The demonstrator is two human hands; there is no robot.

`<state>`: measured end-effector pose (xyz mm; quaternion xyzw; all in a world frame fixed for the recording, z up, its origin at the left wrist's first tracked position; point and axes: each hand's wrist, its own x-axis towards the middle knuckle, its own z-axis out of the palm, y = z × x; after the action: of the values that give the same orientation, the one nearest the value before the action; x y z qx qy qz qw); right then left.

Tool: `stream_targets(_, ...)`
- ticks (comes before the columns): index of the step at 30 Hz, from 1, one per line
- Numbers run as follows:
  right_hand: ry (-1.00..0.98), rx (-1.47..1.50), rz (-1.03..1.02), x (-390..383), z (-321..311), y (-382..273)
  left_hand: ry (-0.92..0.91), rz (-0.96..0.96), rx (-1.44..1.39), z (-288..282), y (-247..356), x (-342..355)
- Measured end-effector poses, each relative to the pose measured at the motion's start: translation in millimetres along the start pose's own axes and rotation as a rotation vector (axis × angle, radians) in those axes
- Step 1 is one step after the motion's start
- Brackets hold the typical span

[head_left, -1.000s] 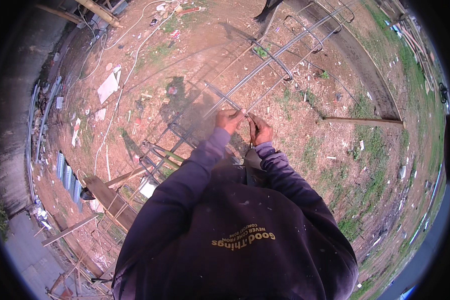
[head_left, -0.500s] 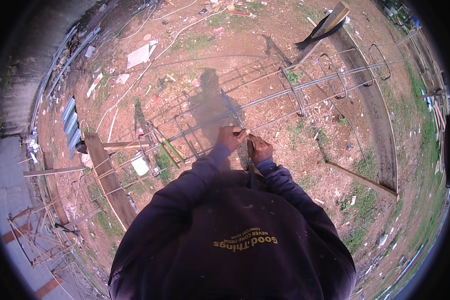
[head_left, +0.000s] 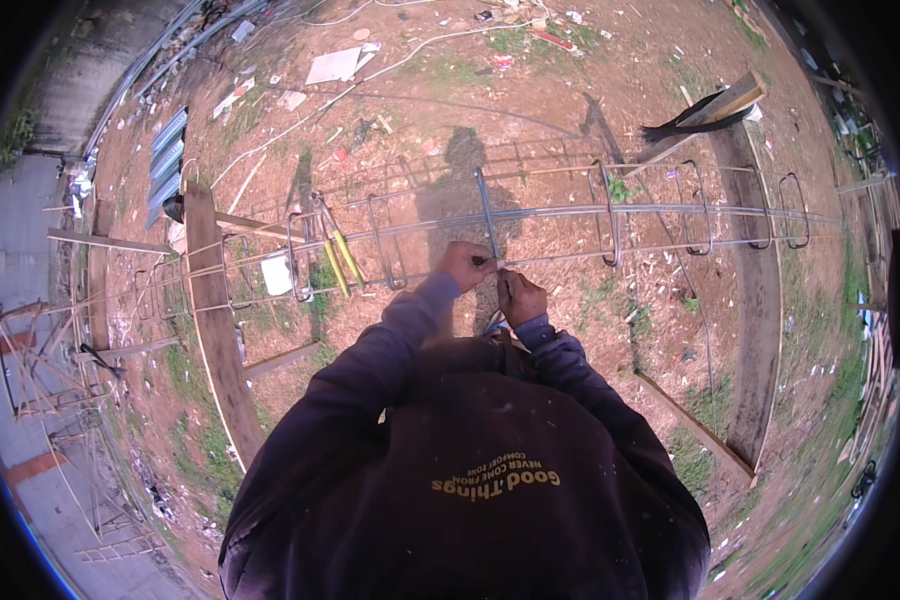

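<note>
A long rebar cage of thin steel bars [head_left: 550, 211] runs across the view, with square stirrups spaced along it. My left hand [head_left: 463, 266] is closed in a pinch at the near lower corner of one stirrup [head_left: 485, 205]. Close on its right, my right hand [head_left: 522, 298] has its fingers curled together just below the near bar. Something small and dark shows at the left fingertips, too small to name; what the right fingers hold is hidden. Left of my hands, a long-handled cutter [head_left: 335, 250] with yellow-green grips leans at the cage.
Wooden planks [head_left: 215, 310] stand under the cage at left, with another broad plank [head_left: 755, 330] at right. A timber post with black strapping [head_left: 705, 115] rises at far right. Corrugated sheet [head_left: 167, 165], a white board [head_left: 335, 66] and scraps lie on the dirt.
The view has turned, so the cage now lies more level across it. My left fingertips have drawn slightly apart from the right hand; both hands stay at the same stirrup corner.
</note>
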<state>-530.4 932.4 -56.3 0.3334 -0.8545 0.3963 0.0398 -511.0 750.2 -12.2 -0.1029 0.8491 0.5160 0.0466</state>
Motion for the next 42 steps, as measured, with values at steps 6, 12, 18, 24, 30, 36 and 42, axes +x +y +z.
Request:
stream_targets(6, -0.519, 0.273, 0.271, 27.6, -52.7, -4.2, 0.019, 0.045, -0.024, 6.7, -14.1, 2.3)
stream_targets(12, -0.594, -0.023, -0.021, 98.5, -86.7, 21.9, -0.017, 0.069, -0.068, 2.7, -19.3, 6.4)
stream_targets(18, -0.758, -0.317, 0.047, 119.9, -23.1, 37.8, -0.071, -0.101, -0.192, 4.6, -22.0, 2.2)
stream_targets(24, -0.887, -0.669, 0.331, 133.6, -21.9, 18.7, -0.142, -0.041, -0.218, 12.1, -32.9, 5.7)
stream_targets(30, -0.144, -0.205, -0.109, 21.5, -68.3, -11.1, -0.247, 0.017, -0.168, 4.5, -28.0, 11.1)
stream_targets(36, -0.293, -0.46, 0.146, -13.2, -39.9, -4.4, -0.345, -0.04, -0.193, 0.3, -22.5, 17.1)
stream_targets(42, -0.282, -0.16, 0.493, -55.1, -46.1, -15.5, -0.255, 0.1, -0.154, 9.4, -34.9, 16.4)
